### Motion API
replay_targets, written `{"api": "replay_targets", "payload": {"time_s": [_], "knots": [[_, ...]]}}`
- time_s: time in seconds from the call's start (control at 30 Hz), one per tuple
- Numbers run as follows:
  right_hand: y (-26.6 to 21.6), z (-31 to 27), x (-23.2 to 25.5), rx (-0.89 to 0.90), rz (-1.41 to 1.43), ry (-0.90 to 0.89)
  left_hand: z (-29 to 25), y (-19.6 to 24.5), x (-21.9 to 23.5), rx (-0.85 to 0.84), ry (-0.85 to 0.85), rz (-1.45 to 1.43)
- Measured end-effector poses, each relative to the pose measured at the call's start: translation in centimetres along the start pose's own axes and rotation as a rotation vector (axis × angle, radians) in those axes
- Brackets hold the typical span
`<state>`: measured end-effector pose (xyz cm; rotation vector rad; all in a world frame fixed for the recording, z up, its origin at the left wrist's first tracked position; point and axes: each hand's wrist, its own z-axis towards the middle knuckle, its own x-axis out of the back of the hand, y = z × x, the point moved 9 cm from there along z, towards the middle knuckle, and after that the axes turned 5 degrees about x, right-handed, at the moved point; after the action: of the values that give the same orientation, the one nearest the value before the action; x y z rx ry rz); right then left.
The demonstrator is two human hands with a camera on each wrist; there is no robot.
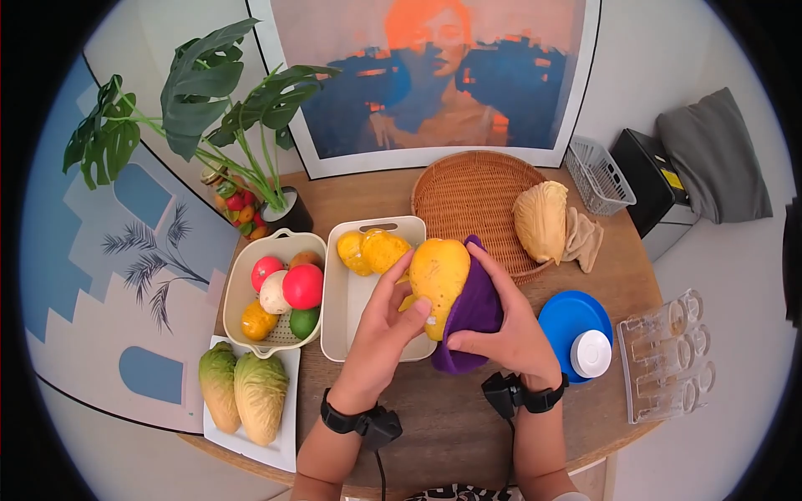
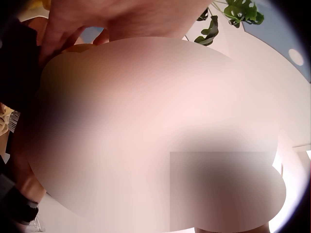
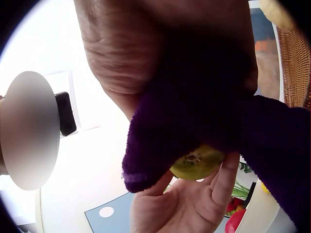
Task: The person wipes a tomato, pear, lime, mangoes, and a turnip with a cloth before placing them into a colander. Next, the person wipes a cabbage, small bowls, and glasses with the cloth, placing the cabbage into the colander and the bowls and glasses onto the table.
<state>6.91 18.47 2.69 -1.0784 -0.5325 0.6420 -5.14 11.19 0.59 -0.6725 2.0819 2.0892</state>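
A yellow, brown-specked fruit (image 1: 439, 275) is held up between both hands, over the near right edge of a white bin (image 1: 338, 338). My left hand (image 1: 384, 326) grips its left side, thumb across the front. Against its right side my right hand (image 1: 514, 334) holds a purple cloth (image 1: 474, 313), thumb in front and fingers behind. From the right wrist view, the cloth (image 3: 160, 131) drapes around the fruit (image 3: 199, 162), whose greenish stem end shows below. Blurring covers most of the left wrist view. More yellow fruit (image 1: 380, 250) lies in the bin's far end.
Left stands a cream basket (image 1: 238, 326) of mixed produce, with cabbages (image 1: 261, 397) on a white plate nearer. A wicker tray (image 1: 468, 200) at the back holds another cabbage (image 1: 539, 221) beside a beige cloth (image 1: 582, 240). Right are a blue plate (image 1: 568, 313), white lid (image 1: 591, 354) and glasses (image 1: 668, 355).
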Motion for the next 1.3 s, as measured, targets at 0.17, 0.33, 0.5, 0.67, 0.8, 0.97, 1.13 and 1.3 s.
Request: {"api": "replay_targets", "payload": {"time_s": [0.17, 0.33, 0.5, 0.67, 0.8, 0.97, 1.13, 1.3], "knots": [[0.2, -0.1, 0.1, 0.028, -0.042, 0.031, 0.0, -0.1, 0.0, 0.003, 0.034, 0.036], [-0.1, -0.2, 1.1, -0.023, 0.018, 0.187, 0.1, 0.0, -0.6, -0.030, -0.079, 0.187], [0.8, -0.8, 3.2, -0.089, 0.239, 0.385, -0.6, -0.3, -2.3, -0.035, -0.234, 0.316], [1.1, -1.2, 3.6, -0.152, 0.257, 0.391, -0.8, -0.6, -3.1, -0.030, -0.308, 0.324], [0.3, -0.9, 2.8, -0.092, 0.271, 0.331, -0.5, -0.3, -2.5, 0.022, -0.227, 0.072], [-0.1, -0.3, 0.7, -0.040, 0.108, 0.069, -0.5, 0.7, -0.9, -0.023, -0.089, -0.080], [-0.5, -0.2, 0.2, 0.023, 0.087, 0.028, -0.4, 0.8, -0.3, -0.048, -0.017, -0.102], [-0.1, -0.6, 1.4, -0.033, 0.127, 0.134, -0.6, 0.5, -2.2, -0.047, -0.189, 0.053]]}}
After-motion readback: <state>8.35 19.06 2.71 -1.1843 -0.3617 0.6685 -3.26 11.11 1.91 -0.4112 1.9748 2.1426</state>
